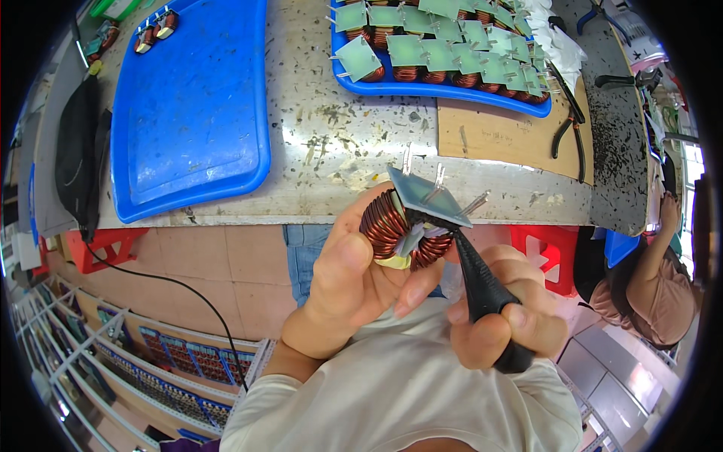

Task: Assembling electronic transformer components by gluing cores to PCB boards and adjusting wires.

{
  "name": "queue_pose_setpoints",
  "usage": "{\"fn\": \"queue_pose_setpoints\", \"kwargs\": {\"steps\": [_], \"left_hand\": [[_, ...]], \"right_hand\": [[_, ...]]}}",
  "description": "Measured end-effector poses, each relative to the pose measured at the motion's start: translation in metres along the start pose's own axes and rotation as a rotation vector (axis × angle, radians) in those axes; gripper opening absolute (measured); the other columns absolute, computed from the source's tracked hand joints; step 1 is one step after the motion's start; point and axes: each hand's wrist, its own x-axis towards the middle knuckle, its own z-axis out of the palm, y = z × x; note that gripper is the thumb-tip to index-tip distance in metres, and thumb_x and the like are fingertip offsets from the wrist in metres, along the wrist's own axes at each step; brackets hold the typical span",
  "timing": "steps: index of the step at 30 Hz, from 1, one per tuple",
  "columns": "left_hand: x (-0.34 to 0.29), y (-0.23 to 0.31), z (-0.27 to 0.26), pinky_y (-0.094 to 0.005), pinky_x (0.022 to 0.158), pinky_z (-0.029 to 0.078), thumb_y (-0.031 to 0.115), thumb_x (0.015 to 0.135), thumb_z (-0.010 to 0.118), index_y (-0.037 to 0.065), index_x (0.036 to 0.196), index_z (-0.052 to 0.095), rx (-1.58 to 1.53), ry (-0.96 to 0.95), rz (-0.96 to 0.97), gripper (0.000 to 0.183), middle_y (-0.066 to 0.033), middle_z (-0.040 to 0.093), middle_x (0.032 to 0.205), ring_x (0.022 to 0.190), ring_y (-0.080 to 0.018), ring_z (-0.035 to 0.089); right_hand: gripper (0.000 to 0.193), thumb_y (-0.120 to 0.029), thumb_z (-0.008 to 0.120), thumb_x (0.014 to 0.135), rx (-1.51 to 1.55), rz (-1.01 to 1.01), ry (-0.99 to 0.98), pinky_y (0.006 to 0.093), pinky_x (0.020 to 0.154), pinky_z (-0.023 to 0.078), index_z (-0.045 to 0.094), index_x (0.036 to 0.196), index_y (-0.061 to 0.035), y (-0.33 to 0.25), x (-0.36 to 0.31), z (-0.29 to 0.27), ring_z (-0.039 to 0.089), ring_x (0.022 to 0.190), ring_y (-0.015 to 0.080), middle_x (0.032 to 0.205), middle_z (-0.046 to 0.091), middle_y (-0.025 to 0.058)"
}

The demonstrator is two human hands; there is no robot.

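My left hand is closed around a copper-wound toroidal coil, lifted in front of the workbench's near edge. On top of the coil sits a tilted square green plate with several metal pins sticking up. Whitish and pale yellow material shows in the coil's middle. In my right hand is a black tapered tool, gripped by its thick end. The tool's narrow end meets the coil just under the plate's corner; its very tip is hidden there.
A blue tray at left carries a few small coils. Another blue tray holds several plated coils. Black-handled pliers lie on cardboard at right. Red stools stand below the bench. Another person sits far right.
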Motion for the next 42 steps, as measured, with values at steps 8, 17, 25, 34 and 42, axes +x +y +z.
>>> {"fn": "queue_pose_setpoints", "kwargs": {"steps": [8, 17, 25, 34, 42], "left_hand": [[0.011, -0.001, -0.026, -0.0212, 0.055, 0.042, -0.002, 0.056, 0.068, -0.001, 0.107, 0.042, 0.44, -0.183, 0.523, 0.057, -0.0226, 0.05, 0.106, 0.082, -0.0184, 0.054], [0.011, 0.003, -0.031, -0.0173, 0.052, 0.036, -0.007, 0.056, 0.062, 0.003, 0.104, 0.049, 0.716, -0.204, 0.681, 0.051, -0.0186, 0.052, 0.107, 0.083, -0.012, 0.053], [0.01, 0.005, -0.03, -0.0156, 0.047, 0.031, -0.008, 0.056, 0.06, 0.004, 0.102, 0.05, 0.688, -0.189, 0.64, 0.048, -0.0172, 0.053, 0.107, 0.069, -0.0058, 0.049], [0.012, 0.004, -0.03, -0.0159, 0.049, 0.031, -0.004, 0.053, 0.065, 0.002, 0.102, 0.05, 0.704, -0.124, 0.647, 0.051, -0.0138, 0.053, 0.105, 0.059, -0.0048, 0.038], [0.008, 0.005, -0.026, -0.0194, 0.049, 0.035, 0.004, 0.047, 0.074, 0.005, 0.1, 0.051, 1.172, 0.167, 0.883, 0.057, -0.0081, 0.05, 0.091, 0.062, -0.0096, 0.044]], "right_hand": [[0.019, -0.024, 0.044, 0.086, 0.279, 0.243, 0.294, 0.0252, 0.039, 0.035, 0.034, 0.087, -0.0085, -0.006, -0.002, -0.007, 0.041, 0.038, 0.0114, 0.061, 0.047, 0.0042], [0.016, -0.025, 0.04, 0.087, 0.251, 0.266, 0.281, 0.0276, 0.046, 0.04, 0.035, 0.092, -0.0105, -0.005, -0.002, -0.009, 0.045, 0.047, 0.0117, 0.065, 0.05, 0.0028], [0.017, -0.025, 0.04, 0.087, 0.243, 0.246, 0.263, 0.0278, 0.046, 0.04, 0.036, 0.095, -0.0102, -0.005, -0.003, -0.007, 0.046, 0.048, 0.012, 0.066, 0.051, 0.003], [0.018, -0.024, 0.04, 0.087, 0.234, 0.191, 0.27, 0.0283, 0.047, 0.041, 0.036, 0.095, -0.0079, -0.002, -0.004, -0.003, 0.046, 0.048, 0.0132, 0.068, 0.051, 0.005], [0.031, -0.024, 0.055, 0.081, 0.049, -0.093, 0.171, 0.0245, 0.039, 0.038, 0.037, 0.095, -0.0038, 0.006, -0.01, -0.002, 0.045, 0.042, 0.0128, 0.06, 0.049, 0.0046]]}}
